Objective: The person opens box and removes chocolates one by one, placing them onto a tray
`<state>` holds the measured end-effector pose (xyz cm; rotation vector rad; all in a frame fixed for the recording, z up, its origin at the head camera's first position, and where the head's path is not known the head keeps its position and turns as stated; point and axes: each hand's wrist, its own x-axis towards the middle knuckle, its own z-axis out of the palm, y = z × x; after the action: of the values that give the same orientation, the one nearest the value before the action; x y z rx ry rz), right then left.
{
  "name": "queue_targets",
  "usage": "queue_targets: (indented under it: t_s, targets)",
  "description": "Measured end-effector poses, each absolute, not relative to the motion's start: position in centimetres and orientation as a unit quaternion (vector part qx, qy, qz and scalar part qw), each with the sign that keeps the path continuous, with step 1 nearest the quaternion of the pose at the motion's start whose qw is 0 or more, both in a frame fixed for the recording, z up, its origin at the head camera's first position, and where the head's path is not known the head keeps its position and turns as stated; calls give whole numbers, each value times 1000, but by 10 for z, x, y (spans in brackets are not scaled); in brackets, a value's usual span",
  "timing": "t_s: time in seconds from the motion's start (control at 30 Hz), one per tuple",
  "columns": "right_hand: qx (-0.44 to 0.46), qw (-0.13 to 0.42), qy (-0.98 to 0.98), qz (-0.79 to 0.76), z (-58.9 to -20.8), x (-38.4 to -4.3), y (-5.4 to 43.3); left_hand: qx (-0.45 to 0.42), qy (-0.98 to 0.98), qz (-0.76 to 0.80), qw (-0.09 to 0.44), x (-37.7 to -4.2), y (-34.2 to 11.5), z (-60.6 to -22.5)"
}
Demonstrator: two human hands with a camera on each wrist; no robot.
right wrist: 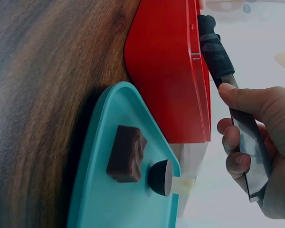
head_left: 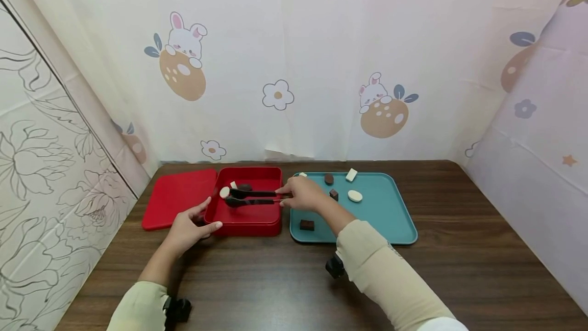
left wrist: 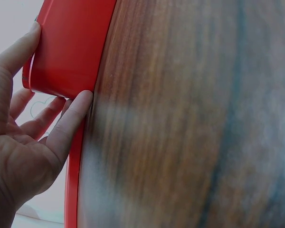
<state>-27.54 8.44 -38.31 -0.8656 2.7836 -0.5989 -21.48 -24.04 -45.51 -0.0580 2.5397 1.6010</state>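
My right hand (head_left: 300, 195) holds metal tongs with black tips (head_left: 251, 202), which reach into a red box (head_left: 259, 229). A round white chocolate (head_left: 224, 192) is at the ends of the tips; whether they pinch it I cannot tell. Behind the tips in the box lie a dark chocolate (head_left: 244, 187) and a small white piece (head_left: 233, 185). In the right wrist view, the thumb and curled fingers grip the tongs (right wrist: 249, 142) by their metal part. My left hand (head_left: 186, 229) touches the box's left front corner, its thumb and index finger spread and fairly straight.
A red lid (head_left: 176, 198) lies left of the box. To the right, a teal tray (head_left: 381, 208) carries several dark and white chocolates, among them a dark block (head_left: 307, 225) and a white oval (head_left: 354, 195). Everything stands on a brown wooden table (head_left: 257, 280) before a printed curtain.
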Motion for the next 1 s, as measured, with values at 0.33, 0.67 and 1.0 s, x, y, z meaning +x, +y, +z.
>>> queue_targets:
  t_s: [0.33,0.67,1.0]
  targets:
    - [-306,73,920,-234,-381,-265,105,-17,845,529,69,-215,-240,-454]
    - [-299,53,913,-271,-383,-250,126,-18,843,532,71,-215,-240,-454]
    - [-277,22,907,-316,-389,-233,146,-20,845,530,72,-215,-241,-455]
